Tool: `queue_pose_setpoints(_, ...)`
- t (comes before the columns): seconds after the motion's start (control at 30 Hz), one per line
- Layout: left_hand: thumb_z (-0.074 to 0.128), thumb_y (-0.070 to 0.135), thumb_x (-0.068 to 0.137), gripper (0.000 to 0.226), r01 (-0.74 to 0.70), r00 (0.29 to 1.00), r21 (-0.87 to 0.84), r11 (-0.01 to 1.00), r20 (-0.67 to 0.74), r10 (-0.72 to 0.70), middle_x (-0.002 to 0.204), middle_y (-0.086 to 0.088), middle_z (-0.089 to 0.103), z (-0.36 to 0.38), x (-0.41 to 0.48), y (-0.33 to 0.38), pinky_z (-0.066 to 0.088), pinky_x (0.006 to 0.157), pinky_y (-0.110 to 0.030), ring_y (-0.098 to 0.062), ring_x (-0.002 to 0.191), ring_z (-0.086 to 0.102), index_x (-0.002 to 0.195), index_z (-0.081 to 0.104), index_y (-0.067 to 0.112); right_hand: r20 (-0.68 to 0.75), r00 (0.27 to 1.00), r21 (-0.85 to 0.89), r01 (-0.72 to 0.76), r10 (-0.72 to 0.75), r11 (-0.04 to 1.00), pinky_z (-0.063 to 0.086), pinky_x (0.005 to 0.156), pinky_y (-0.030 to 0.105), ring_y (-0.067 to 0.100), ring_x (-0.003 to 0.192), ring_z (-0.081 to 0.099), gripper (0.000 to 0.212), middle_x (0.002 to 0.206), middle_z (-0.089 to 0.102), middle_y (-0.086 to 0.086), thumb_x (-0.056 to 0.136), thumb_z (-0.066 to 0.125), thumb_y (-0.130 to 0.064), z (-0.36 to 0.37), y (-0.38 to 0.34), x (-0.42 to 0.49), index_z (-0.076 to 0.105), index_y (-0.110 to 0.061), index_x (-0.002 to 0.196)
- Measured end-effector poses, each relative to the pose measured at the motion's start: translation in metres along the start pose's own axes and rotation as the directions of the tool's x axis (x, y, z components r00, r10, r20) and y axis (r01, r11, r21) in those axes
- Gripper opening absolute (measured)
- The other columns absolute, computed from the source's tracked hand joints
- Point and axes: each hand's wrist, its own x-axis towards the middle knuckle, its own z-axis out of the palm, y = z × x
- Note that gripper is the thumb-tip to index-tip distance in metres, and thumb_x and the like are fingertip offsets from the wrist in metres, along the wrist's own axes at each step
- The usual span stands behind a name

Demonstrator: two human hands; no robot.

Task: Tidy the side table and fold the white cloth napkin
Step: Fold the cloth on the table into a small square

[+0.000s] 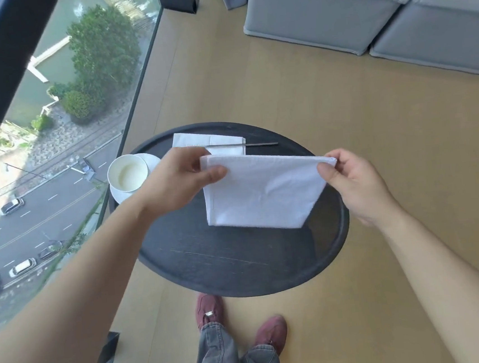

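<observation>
Above the round dark surface (240, 266), left hand (174, 181) and right hand (349, 182) fingers pinch the white cloth napkin's (262, 190) top corners, probably so it hangs flat for another fold.

On the round side table (229, 270) I count one cup (127, 173) on one saucer (152, 160), one paper napkin (214, 142), one metal stick (243, 145). Above the table: one white cloth napkin (262, 192), two hands, left hand (174, 184) and right hand (355, 182).
</observation>
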Motion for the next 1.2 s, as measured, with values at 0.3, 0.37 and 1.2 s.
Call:
queue_pose_setpoints(0.3,0.053,0.04,0.102,0.031,-0.015,0.999,-0.331,0.944,-0.053,-0.003,0.084,-0.03,0.047,0.053,-0.075,-0.041,0.034,0.07,-0.042,-0.026,0.076,0.041,0.1,0.056,0.008,-0.067,0.997,-0.064,0.034,-0.039,0.997,0.038,0.075,0.024,0.009,0.082,0.044,0.016,0.088,0.048,-0.011,0.105,0.043,-0.032,0.04,0.032,-0.058,0.049,-0.019,0.097)
queue_pose_setpoints(0.37,0.05,0.047,0.102,0.032,0.104,0.991,-0.29,0.951,-0.053,-0.125,0.083,-0.022,0.05,0.07,-0.082,-0.064,0.037,0.073,-0.042,-0.023,0.076,0.044,0.104,0.058,0.016,-0.063,0.997,-0.168,-0.062,0.052,0.984,0.038,0.074,0.027,0.007,0.078,0.043,0.016,0.086,0.047,-0.011,0.106,0.04,-0.03,0.055,0.057,-0.065,0.048,-0.021,0.096)
queue_pose_setpoints(1.2,0.05,0.03,0.098,0.023,0.488,0.753,0.155,0.859,-0.572,-0.324,0.1,-0.012,0.061,0.121,-0.045,-0.09,0.045,0.076,-0.049,-0.039,0.094,0.055,0.107,0.048,0.009,-0.412,0.891,-0.566,-0.416,0.192,0.712,0.053,0.07,0.044,0.035,0.088,0.063,0.03,0.104,0.066,0.011,0.102,0.043,-0.043,0.109,0.068,-0.019,0.042,-0.013,0.103)
